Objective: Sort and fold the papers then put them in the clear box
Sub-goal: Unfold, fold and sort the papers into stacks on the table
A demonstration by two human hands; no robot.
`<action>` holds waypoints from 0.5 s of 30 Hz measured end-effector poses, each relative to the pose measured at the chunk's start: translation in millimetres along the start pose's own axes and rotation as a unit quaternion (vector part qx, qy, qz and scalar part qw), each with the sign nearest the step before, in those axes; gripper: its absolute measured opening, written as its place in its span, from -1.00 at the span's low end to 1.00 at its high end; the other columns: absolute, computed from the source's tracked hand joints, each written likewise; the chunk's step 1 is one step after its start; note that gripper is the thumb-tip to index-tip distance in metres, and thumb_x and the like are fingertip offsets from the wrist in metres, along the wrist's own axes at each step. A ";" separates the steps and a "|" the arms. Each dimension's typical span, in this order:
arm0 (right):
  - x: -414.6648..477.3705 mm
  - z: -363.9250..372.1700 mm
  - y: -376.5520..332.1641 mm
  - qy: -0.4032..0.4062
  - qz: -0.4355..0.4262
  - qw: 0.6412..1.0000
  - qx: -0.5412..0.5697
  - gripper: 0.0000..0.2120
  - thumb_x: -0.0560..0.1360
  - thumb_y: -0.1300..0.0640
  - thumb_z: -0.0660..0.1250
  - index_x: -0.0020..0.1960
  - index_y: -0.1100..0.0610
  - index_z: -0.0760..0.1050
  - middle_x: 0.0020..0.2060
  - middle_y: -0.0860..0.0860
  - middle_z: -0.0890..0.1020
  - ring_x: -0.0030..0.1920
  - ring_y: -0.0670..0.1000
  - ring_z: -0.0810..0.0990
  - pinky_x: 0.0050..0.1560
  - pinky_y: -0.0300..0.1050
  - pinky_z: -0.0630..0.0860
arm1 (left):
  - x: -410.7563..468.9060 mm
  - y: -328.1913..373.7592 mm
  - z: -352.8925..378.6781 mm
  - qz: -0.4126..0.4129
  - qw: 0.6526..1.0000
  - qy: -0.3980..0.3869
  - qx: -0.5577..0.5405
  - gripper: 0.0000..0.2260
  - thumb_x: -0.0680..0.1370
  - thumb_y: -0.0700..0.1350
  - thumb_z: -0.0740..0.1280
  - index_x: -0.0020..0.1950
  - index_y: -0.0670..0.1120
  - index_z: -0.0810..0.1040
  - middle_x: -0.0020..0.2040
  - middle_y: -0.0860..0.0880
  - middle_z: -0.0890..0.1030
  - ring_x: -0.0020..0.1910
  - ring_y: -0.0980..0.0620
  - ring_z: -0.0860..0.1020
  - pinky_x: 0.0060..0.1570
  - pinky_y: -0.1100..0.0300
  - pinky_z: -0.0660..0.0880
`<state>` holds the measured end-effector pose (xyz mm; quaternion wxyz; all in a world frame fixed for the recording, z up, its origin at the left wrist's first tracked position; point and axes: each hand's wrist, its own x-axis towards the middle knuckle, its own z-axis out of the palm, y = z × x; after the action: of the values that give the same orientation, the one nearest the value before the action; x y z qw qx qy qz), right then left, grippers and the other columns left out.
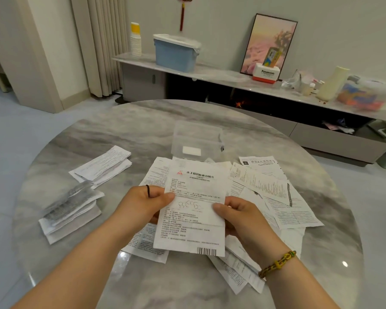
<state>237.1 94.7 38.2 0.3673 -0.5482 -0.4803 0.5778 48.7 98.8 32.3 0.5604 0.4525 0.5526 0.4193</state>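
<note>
Left hand (pixel 147 201) and right hand (pixel 239 217) each pinch a side edge of one printed sheet (pixel 192 219), held above the loose paper pile (pixel 276 197) mid bench (pixel 143 130); clear box (pixel 197 139) at 12 o'clock just behind the pile, folded stacks (pixel 103 168) at 9 o'clock

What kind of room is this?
Probably a living room in a home: a round marble table, a long low cabinet by the wall with a framed picture leaning on it, and a red tassel ornament hanging above.
</note>
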 end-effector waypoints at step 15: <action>4.5 -0.3 2.6 -0.012 0.025 0.991 0.131 -0.69 0.52 0.35 0.17 -0.31 0.20 0.57 -0.16 0.26 0.40 -0.35 0.12 0.35 -0.57 -0.25 0.45 | -0.2 3.1 -3.4 -0.061 0.979 -0.058 -0.188 -0.82 0.54 -0.33 0.17 -0.09 -0.20 0.55 -0.38 -0.08 0.66 -0.50 0.08 0.59 -0.58 0.31 0.50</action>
<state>237.1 98.3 34.5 0.4158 -0.4997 -0.3912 0.6515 45.3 99.5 35.4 0.6910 0.3280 0.4574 0.4535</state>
